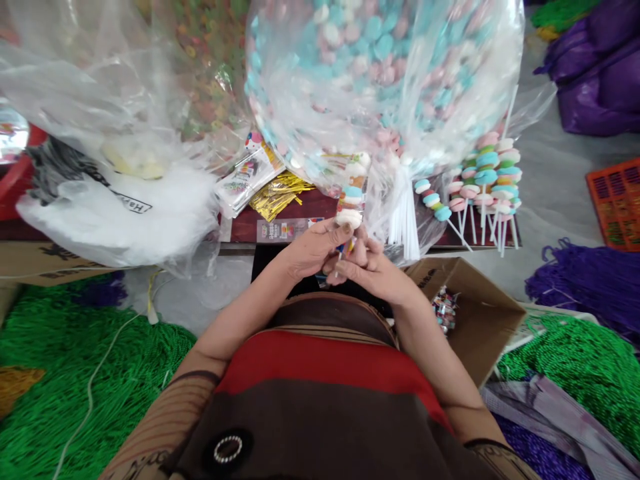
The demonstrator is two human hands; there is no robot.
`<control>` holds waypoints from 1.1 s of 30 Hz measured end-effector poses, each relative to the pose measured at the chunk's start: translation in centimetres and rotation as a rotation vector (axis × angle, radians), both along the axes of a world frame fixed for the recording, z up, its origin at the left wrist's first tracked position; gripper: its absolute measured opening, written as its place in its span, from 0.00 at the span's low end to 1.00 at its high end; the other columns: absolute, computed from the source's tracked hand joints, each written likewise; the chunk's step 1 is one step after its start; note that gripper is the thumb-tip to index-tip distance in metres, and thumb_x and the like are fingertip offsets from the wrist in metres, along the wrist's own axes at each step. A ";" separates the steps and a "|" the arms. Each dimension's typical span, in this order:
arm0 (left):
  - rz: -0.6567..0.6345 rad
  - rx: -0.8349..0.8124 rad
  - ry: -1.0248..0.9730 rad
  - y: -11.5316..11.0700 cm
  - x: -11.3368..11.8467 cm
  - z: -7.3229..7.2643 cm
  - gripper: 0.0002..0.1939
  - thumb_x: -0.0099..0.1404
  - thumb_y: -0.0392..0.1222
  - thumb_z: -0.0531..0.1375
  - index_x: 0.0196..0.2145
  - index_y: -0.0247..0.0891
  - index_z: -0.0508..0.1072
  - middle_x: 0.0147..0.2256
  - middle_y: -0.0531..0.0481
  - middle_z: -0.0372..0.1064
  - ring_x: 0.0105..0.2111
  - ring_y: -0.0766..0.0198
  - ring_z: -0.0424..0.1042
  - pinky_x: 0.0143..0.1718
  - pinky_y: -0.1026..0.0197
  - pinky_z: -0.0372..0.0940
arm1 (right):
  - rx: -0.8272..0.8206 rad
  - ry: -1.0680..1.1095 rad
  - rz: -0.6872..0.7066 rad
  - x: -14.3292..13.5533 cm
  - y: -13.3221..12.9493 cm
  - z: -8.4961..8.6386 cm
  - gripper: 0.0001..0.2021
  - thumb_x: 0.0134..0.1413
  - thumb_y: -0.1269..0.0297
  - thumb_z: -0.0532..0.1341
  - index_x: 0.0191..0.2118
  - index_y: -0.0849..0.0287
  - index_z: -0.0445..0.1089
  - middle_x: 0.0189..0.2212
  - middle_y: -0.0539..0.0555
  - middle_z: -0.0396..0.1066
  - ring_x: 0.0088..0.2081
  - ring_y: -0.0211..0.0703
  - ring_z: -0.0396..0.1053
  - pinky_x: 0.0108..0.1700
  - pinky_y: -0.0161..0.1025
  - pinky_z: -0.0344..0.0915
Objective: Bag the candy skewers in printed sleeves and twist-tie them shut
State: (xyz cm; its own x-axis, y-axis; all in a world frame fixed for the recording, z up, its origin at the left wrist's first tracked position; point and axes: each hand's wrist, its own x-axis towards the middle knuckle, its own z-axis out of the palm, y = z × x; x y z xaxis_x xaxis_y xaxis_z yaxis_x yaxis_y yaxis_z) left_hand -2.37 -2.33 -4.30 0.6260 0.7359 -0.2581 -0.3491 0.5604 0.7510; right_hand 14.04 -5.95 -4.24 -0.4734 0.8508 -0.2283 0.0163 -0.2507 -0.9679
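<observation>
Upright in front of me is a candy skewer point(352, 193) with white, blue and orange pieces, seemingly inside a clear wrapper. My left hand point(316, 248) closes on it just below the bottom white piece, thumb pressed there. Lower down, my right hand point(369, 264) has its fingers closed round the wrapper's gathered end and the stick; a bit of blue and yellow shows between the hands. Beyond them lie gold twist ties point(280, 195) and printed clear wrappers point(249, 179). White sticks point(403, 213) stand bunched to the right of the skewer.
A big clear bag of pastel candies point(385, 73) fills the table's back. Several finished skewers point(487, 175) lie at the right edge. A white plastic bag point(120, 217) sits left. Below right is an open cardboard box point(480, 310); green cords point(100, 367) cover the floor left.
</observation>
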 end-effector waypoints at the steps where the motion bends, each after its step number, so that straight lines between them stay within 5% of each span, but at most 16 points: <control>1: 0.036 0.034 -0.012 0.1 -0.1 0.3 0.28 0.56 0.63 0.71 0.38 0.36 0.74 0.18 0.57 0.67 0.15 0.67 0.67 0.18 0.65 0.63 | 0.046 -0.090 -0.008 1.0 0.3 0.3 0.20 0.52 0.42 0.70 0.34 0.56 0.78 0.28 0.50 0.77 0.30 0.41 0.74 0.36 0.39 0.75; 4: 0.109 0.101 -0.029 0.1 -0.1 1.2 0.23 0.57 0.57 0.73 0.37 0.35 0.75 0.18 0.59 0.62 0.22 0.69 0.69 0.31 0.63 0.68 | 0.136 -0.132 -0.306 3.2 1.3 1.3 0.16 0.57 0.47 0.68 0.37 0.56 0.79 0.31 0.52 0.79 0.32 0.42 0.76 0.37 0.40 0.74; 6: 0.048 0.084 -0.050 -0.2 0.2 1.5 0.22 0.58 0.56 0.73 0.37 0.35 0.75 0.18 0.61 0.58 0.21 0.71 0.65 0.34 0.62 0.69 | 0.207 -0.053 -0.481 3.6 1.9 1.9 0.18 0.59 0.44 0.65 0.44 0.53 0.78 0.37 0.54 0.81 0.35 0.43 0.77 0.37 0.40 0.74; 9: -0.172 0.012 -0.119 -1.1 0.9 1.6 0.24 0.58 0.60 0.71 0.33 0.36 0.72 0.18 0.63 0.54 0.17 0.72 0.59 0.32 0.59 0.70 | 0.197 0.036 -0.409 2.6 2.5 2.7 0.28 0.58 0.36 0.61 0.55 0.49 0.74 0.46 0.57 0.81 0.37 0.44 0.78 0.28 0.38 0.71; 12: -0.283 0.037 -0.109 -1.6 1.3 1.5 0.27 0.58 0.65 0.69 0.27 0.39 0.65 0.18 0.62 0.52 0.17 0.72 0.56 0.29 0.59 0.69 | 0.133 0.052 -0.338 1.0 2.6 3.1 0.31 0.58 0.34 0.60 0.56 0.51 0.72 0.44 0.57 0.81 0.30 0.43 0.76 0.19 0.35 0.62; 15: -0.203 0.294 0.203 -1.3 1.2 1.5 0.26 0.62 0.67 0.63 0.29 0.41 0.64 0.20 0.59 0.57 0.19 0.69 0.59 0.29 0.60 0.67 | 0.192 0.007 -0.476 -0.3 2.5 2.8 0.27 0.60 0.36 0.60 0.54 0.50 0.71 0.42 0.56 0.81 0.35 0.46 0.79 0.23 0.35 0.68; 18: 0.004 0.585 0.735 -0.7 1.1 1.3 0.18 0.67 0.57 0.62 0.32 0.41 0.65 0.24 0.53 0.64 0.25 0.62 0.67 0.31 0.61 0.63 | 0.300 -0.034 -0.621 -1.2 2.6 1.9 0.24 0.62 0.38 0.60 0.55 0.48 0.69 0.42 0.56 0.80 0.44 0.49 0.79 0.35 0.41 0.76; 20: 0.097 0.649 0.908 -0.5 1.1 1.2 0.15 0.67 0.52 0.62 0.31 0.41 0.64 0.25 0.51 0.64 0.27 0.59 0.68 0.32 0.60 0.61 | 0.352 -0.072 -0.669 -1.5 2.7 1.6 0.23 0.62 0.39 0.59 0.56 0.46 0.69 0.42 0.55 0.79 0.46 0.50 0.79 0.40 0.45 0.77; 22: 0.056 0.588 0.787 -0.6 0.9 1.1 0.17 0.68 0.56 0.60 0.30 0.41 0.64 0.24 0.52 0.62 0.24 0.62 0.66 0.30 0.60 0.60 | 0.364 -0.108 -0.640 -1.3 2.8 1.7 0.24 0.62 0.38 0.59 0.56 0.45 0.69 0.42 0.55 0.79 0.45 0.50 0.78 0.41 0.46 0.77; 25: -0.226 0.282 0.265 -1.1 0.2 1.2 0.27 0.63 0.70 0.59 0.28 0.41 0.65 0.17 0.59 0.52 0.16 0.69 0.53 0.24 0.61 0.60 | 0.301 -0.057 -0.440 0.0 2.9 2.8 0.29 0.55 0.33 0.62 0.54 0.47 0.71 0.43 0.57 0.79 0.39 0.49 0.78 0.35 0.45 0.75; 28: -0.441 0.023 -0.092 -1.6 -0.3 1.3 0.31 0.55 0.74 0.64 0.25 0.41 0.63 0.15 0.64 0.43 0.13 0.72 0.47 0.21 0.60 0.60 | 0.217 0.061 -0.243 1.1 3.2 3.9 0.32 0.44 0.32 0.69 0.49 0.50 0.74 0.39 0.57 0.80 0.32 0.46 0.75 0.30 0.43 0.72; 30: -0.378 0.022 -0.108 -1.7 -0.3 1.2 0.31 0.56 0.73 0.64 0.27 0.41 0.63 0.15 0.64 0.45 0.14 0.71 0.48 0.21 0.60 0.61 | 0.201 0.106 -0.229 0.9 3.7 4.0 0.27 0.43 0.38 0.73 0.45 0.50 0.75 0.35 0.54 0.79 0.28 0.43 0.73 0.27 0.41 0.70; 33: -0.051 0.253 0.212 -1.3 -0.2 0.8 0.23 0.65 0.65 0.61 0.33 0.41 0.66 0.20 0.60 0.56 0.18 0.68 0.57 0.25 0.61 0.62 | 0.258 0.051 -0.386 -0.7 4.6 3.3 0.20 0.51 0.43 0.70 0.43 0.50 0.74 0.34 0.53 0.79 0.28 0.42 0.73 0.28 0.41 0.70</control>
